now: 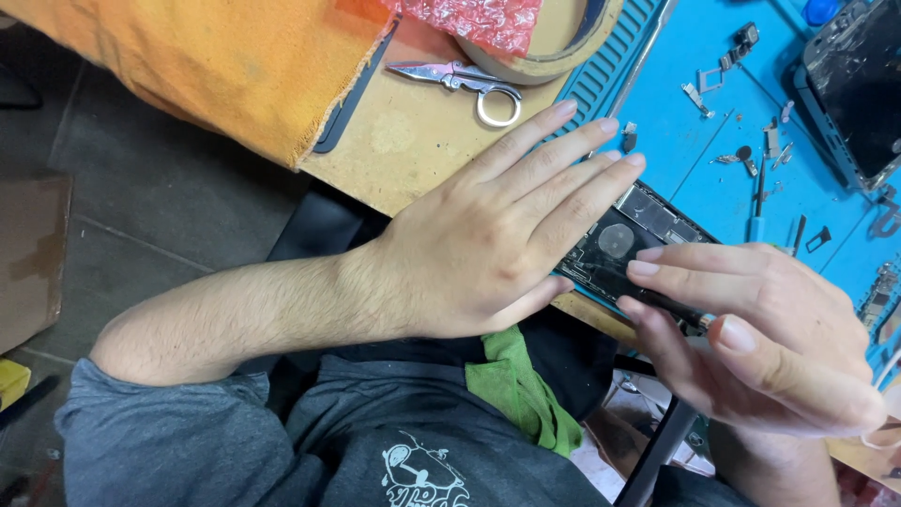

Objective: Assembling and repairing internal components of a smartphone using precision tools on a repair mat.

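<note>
An opened phone body [627,237] with its dark insides showing lies at the near edge of a blue work mat [694,160]. My left hand [488,235] lies flat over its left part, fingers straight and together, pressing it down. My right hand [760,333] pinches a thin dark tool [671,308], and the tool's tip rests on the phone's inside. Part of the phone is hidden under both hands.
Small screws and metal parts [751,155] are scattered on the mat. A second phone [859,89] lies at the far right. Small silver scissors [465,80], a tape roll [554,56], pink bubble wrap [469,19] and an orange cloth [188,66] lie on the wooden table. A green cloth [516,385] sits in my lap.
</note>
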